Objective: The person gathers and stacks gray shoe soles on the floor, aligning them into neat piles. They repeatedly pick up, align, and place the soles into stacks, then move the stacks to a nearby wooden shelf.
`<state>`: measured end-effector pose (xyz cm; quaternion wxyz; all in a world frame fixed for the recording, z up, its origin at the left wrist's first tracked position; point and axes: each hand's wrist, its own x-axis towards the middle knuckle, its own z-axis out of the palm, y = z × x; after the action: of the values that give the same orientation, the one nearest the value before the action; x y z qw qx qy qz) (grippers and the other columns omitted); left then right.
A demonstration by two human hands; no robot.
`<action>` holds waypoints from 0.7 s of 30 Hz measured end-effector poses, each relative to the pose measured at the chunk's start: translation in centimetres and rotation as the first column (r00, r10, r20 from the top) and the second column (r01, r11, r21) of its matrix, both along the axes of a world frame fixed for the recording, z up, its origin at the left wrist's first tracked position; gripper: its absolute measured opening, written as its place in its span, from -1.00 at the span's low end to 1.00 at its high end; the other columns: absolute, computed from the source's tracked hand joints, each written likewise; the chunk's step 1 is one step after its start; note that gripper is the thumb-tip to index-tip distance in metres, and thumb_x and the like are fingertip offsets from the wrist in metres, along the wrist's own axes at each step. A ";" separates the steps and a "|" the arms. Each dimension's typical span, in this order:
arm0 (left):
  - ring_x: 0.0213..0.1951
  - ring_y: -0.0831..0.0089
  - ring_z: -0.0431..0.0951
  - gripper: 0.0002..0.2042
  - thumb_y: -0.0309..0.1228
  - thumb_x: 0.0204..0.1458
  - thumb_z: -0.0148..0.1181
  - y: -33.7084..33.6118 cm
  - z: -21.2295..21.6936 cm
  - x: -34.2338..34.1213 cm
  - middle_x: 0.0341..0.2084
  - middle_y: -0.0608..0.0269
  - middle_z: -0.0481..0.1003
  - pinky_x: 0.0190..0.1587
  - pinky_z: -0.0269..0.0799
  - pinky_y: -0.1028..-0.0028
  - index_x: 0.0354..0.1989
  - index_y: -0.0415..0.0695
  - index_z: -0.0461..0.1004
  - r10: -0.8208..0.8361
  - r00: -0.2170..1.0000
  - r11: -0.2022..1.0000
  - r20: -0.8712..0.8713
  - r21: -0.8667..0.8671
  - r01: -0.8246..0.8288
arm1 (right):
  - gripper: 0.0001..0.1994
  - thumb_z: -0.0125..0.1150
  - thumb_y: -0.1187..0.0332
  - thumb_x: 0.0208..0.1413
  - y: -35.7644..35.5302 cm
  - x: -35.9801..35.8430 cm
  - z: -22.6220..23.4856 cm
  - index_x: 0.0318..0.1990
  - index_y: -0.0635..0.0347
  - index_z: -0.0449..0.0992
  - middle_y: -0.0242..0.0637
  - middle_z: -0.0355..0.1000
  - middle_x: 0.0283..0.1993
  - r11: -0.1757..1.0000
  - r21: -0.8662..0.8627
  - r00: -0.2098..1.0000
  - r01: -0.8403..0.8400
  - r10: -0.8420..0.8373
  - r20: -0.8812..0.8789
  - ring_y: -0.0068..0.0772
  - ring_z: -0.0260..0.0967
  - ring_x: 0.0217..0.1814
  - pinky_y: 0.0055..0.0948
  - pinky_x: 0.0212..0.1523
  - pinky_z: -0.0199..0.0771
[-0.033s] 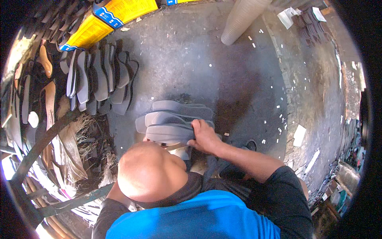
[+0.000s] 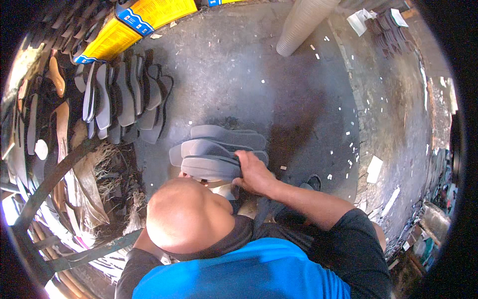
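Grey shoe soles (image 2: 209,168) lie stacked in front of my bent knee, their long sides running left to right. My right hand (image 2: 254,174) is closed round the right end of the near soles, thumb on the near side and fingers over the far side. Of my left hand (image 2: 183,175) only fingertips show, under the left part of the same soles; the knee covers the rest. More grey soles (image 2: 226,133) lie just beyond, overlapping in a loose pile on the dark floor (image 2: 224,74).
Rows of grey soles (image 2: 125,94) stand on edge at the left. Yellow and blue boxes (image 2: 157,15) are at the far left. A ribbed pale column (image 2: 306,25) rises at the far side. A metal bar frame (image 2: 55,179) is beside my left knee. White scraps (image 2: 375,169) litter the right.
My right hand has shifted slightly left along the near soles, its fingers curling further over them. The other soles and my left arm look unmoved.
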<state>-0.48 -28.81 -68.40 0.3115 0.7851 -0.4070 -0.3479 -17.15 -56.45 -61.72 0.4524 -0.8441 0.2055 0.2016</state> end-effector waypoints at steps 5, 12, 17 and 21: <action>0.20 0.25 0.47 -0.30 -0.42 -0.02 0.47 -2.6 -0.1 0.4 0.27 0.10 0.39 0.19 0.47 0.20 0.35 -0.06 0.31 0.411 0.784 0.900 -0.466 0.071 -0.430 | -0.23 0.55 0.09 -0.09 -2.9 1.1 0.5 0.25 0.26 0.34 0.14 0.36 0.18 0.901 0.065 0.899 -0.430 0.434 -0.063 0.26 0.27 0.29 0.12 0.27 0.29; 0.08 0.51 0.53 -0.58 -0.69 0.13 0.20 -4.0 2.8 4.0 0.08 0.24 0.54 0.19 0.41 0.44 0.19 -0.16 0.47 0.367 0.726 0.928 -0.582 0.180 -0.325 | -0.18 0.59 0.31 -0.17 -7.8 3.2 1.2 0.27 0.21 0.25 0.13 0.29 0.27 0.918 0.006 0.908 -0.396 0.391 0.149 0.24 0.31 0.27 -0.10 0.27 0.39; 0.25 0.43 0.38 -0.60 -0.35 0.32 0.13 -3.6 1.8 7.4 0.27 0.16 0.38 0.32 0.27 0.38 0.30 -0.18 0.40 0.461 0.685 0.869 -0.564 0.129 -0.479 | 0.08 0.61 0.15 -0.23 -4.3 4.9 -1.9 0.47 0.07 0.04 0.11 0.11 0.51 0.908 -0.006 0.905 -0.420 0.419 0.079 0.29 0.24 0.41 0.11 0.39 0.25; 0.42 0.31 0.19 -0.49 -0.08 0.39 0.04 -4.6 0.3 6.3 0.42 0.11 0.23 0.44 0.07 0.30 0.40 -0.10 0.33 0.598 0.737 0.794 -0.316 0.108 -0.598 | 0.15 0.56 0.00 -0.23 -2.5 6.6 -2.6 0.54 0.02 -0.01 0.15 0.08 0.52 0.898 -0.200 0.911 -0.393 0.410 0.051 0.31 0.09 0.49 0.07 0.44 0.17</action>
<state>5.80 -33.42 -68.07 0.4713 0.8029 -0.0748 -0.3571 -10.57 -58.97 -64.32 0.3296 -0.9149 0.0237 0.2316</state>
